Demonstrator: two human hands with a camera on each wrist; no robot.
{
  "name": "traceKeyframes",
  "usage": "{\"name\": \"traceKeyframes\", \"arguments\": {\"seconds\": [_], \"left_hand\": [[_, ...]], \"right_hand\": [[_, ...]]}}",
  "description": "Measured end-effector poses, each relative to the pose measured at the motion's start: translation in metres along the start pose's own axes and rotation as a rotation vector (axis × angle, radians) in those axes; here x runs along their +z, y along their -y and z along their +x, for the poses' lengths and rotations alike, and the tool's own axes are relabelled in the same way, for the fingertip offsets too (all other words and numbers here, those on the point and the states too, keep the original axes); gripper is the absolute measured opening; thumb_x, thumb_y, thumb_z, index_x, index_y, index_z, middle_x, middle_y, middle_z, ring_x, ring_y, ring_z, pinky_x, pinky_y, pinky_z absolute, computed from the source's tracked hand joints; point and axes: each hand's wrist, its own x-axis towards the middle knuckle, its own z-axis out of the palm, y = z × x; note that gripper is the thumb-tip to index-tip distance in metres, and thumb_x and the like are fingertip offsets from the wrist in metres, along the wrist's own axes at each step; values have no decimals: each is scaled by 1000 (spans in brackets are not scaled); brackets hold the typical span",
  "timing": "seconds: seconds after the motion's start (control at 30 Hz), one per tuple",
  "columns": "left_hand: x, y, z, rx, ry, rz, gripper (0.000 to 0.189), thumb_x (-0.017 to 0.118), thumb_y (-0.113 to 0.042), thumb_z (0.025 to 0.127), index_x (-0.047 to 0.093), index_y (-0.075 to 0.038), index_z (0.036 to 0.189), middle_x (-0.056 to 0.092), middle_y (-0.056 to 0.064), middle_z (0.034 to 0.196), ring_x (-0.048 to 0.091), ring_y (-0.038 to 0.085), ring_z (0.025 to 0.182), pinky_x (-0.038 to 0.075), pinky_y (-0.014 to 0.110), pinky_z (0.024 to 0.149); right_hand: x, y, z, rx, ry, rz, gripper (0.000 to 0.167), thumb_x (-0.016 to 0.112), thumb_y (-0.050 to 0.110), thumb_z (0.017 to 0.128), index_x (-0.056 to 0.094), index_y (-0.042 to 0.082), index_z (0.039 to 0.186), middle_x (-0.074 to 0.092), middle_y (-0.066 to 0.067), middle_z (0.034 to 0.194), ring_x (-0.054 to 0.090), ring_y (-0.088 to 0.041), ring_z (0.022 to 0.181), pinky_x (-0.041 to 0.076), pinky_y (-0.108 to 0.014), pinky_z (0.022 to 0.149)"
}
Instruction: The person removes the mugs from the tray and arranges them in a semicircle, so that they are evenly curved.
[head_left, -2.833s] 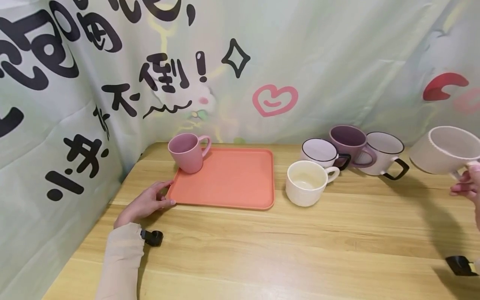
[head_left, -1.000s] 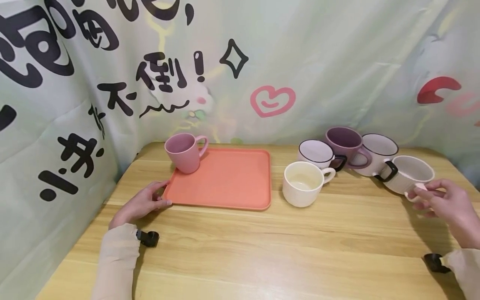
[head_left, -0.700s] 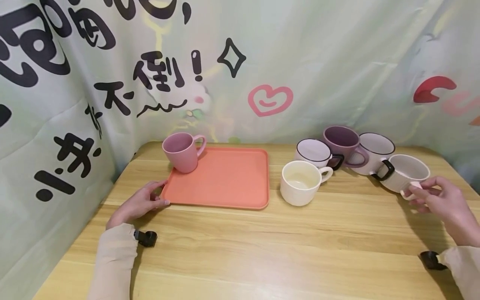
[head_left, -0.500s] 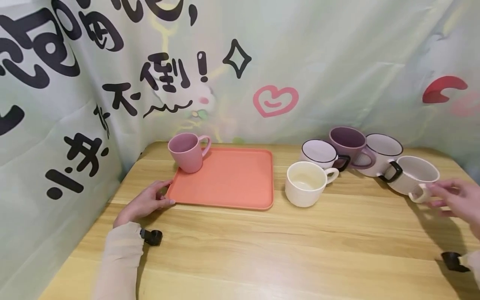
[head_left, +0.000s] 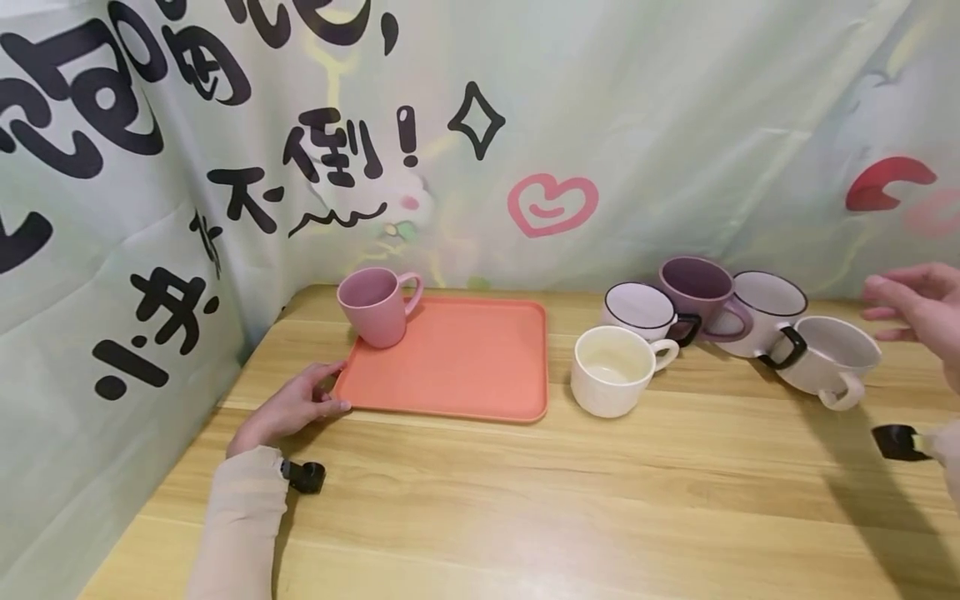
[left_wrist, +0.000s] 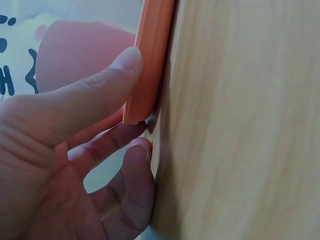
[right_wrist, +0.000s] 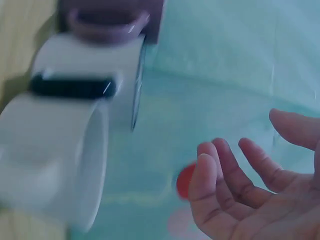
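My left hand (head_left: 294, 406) pinches the near left corner of an orange tray (head_left: 480, 358). In the left wrist view the thumb (left_wrist: 127, 59) lies on the tray's rim (left_wrist: 150, 65) and fingers reach under its edge. A pink mug (head_left: 381, 312) stands at the tray's far left corner. Off to the far right, my right hand (head_left: 918, 308) hovers with relaxed fingers, holding nothing. Nearest to it is a white mug (head_left: 832, 358) with its handle towards me. The right wrist view has that white mug (right_wrist: 50, 160) at left, apart from the hand (right_wrist: 260, 195).
Right of the tray stands a cream mug (head_left: 609, 379). Behind it are a black-rimmed white mug (head_left: 637, 310), a purple mug (head_left: 693, 292) and another black-rimmed mug (head_left: 765, 312), clustered together. A printed curtain (head_left: 675, 125) closes off the wooden table's (head_left: 525, 500) back and left sides.
My right hand has brought the white mug down onto the table beside the other mugs, let go of its handle and risen away. The left hand has stayed at the tray corner.
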Motion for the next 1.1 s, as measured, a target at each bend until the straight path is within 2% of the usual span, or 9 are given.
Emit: {"name": "traceKeyframes", "arguments": {"seconds": [0.07,0.2,0.37,0.7,0.8,0.97,1.1], "left_hand": [[1,1,0,12,2,-13,73,74,-10,94,33,14,150,47,27,127,50,21,83,44,28,69],[2,3,1,0,5,-21,74,74,-12,94,33,13,151,47,26,127,51,21,82,44,27,67],[1,3,2,-10,2,-7,74,74,-12,94,34,12,151,46,26,127,50,23,85,44,28,70],[1,-1,3,-3,-8,24,72,75,-13,94,37,13,149,49,24,123,48,23,86,42,32,74],[2,-2,3,-5,-7,23,72,75,-13,94,36,14,149,49,25,122,48,24,87,42,33,73],[1,-1,1,-12,-7,18,73,75,-11,94,35,14,149,49,24,121,48,24,86,41,32,72],[0,0,1,-13,-10,24,73,75,-13,94,35,13,149,49,24,122,48,23,86,42,33,73]], "right_hand": [[18,20,-2,7,-6,-47,28,55,17,106,62,38,89,61,27,76,60,8,62,48,-13,51],[39,43,1,32,18,-105,20,62,24,102,65,40,90,63,27,81,61,7,69,50,-14,57],[57,54,9,33,99,1,24,69,15,98,73,37,88,68,19,86,66,0,74,54,-19,60],[97,64,20,-18,222,-15,15,65,21,101,69,36,99,68,19,95,69,-4,80,55,-21,67],[113,70,22,-21,247,-73,6,63,26,102,65,29,107,68,22,94,69,-3,82,54,-21,70],[142,80,25,-8,291,-115,34,61,32,103,56,8,126,66,23,96,68,-3,85,55,-23,74],[163,86,26,-17,330,-91,44,59,29,104,51,-3,134,66,21,96,67,-3,86,56,-23,75]]}}
